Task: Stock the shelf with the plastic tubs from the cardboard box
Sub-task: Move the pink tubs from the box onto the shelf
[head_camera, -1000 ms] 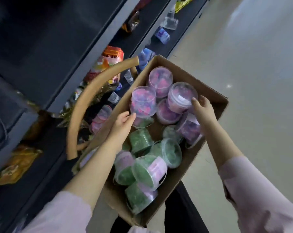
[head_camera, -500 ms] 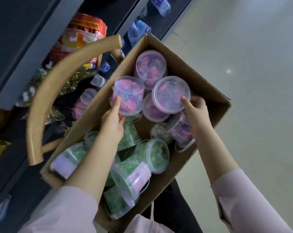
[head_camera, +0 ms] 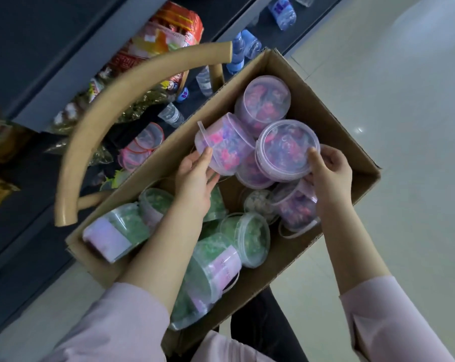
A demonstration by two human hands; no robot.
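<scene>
An open cardboard box (head_camera: 333, 121) holds several clear plastic tubs, pink-filled at the far end and green-filled (head_camera: 247, 239) near me. My left hand (head_camera: 195, 184) grips a tilted pink tub (head_camera: 223, 145) from below, lifted above the others. My right hand (head_camera: 331, 176) holds another pink tub (head_camera: 286, 150) by its lid rim, thumb on top. A third pink tub (head_camera: 263, 100) lies behind them. On the dark shelf (head_camera: 38, 163) to the left, a few pink tubs (head_camera: 140, 147) stand in a row.
A curved tan basket handle (head_camera: 111, 113) arcs between the box and the shelf. Snack bags (head_camera: 153, 48) and small water bottles (head_camera: 242, 50) sit on the shelf. Pale floor (head_camera: 404, 100) lies to the right. My dark trousers show below the box.
Both hands have raised their pink tubs higher out of the box. The left tub has tipped onto its side. The view has shifted closer to the box.
</scene>
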